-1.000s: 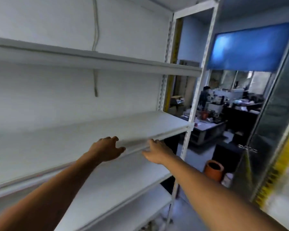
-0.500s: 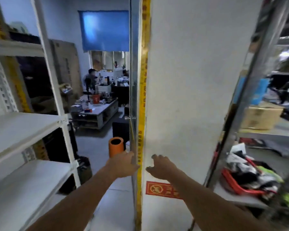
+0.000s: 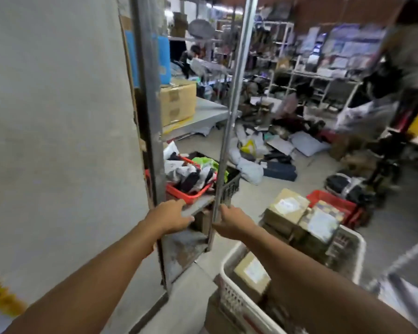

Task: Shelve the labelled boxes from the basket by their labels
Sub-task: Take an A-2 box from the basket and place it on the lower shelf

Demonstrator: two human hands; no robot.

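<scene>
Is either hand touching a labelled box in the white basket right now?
Apart. The head view shows the left hand and right hand stretched out near the metal rack, away from the labelled boxes in the white basket.

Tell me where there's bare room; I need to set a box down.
Bare floor lies between the metal rack and the white basket; the rack's grey shelf is free right of the cardboard box. Crowded: the red basket of clothes, the littered floor behind, and the white basket full of labelled boxes.
</scene>
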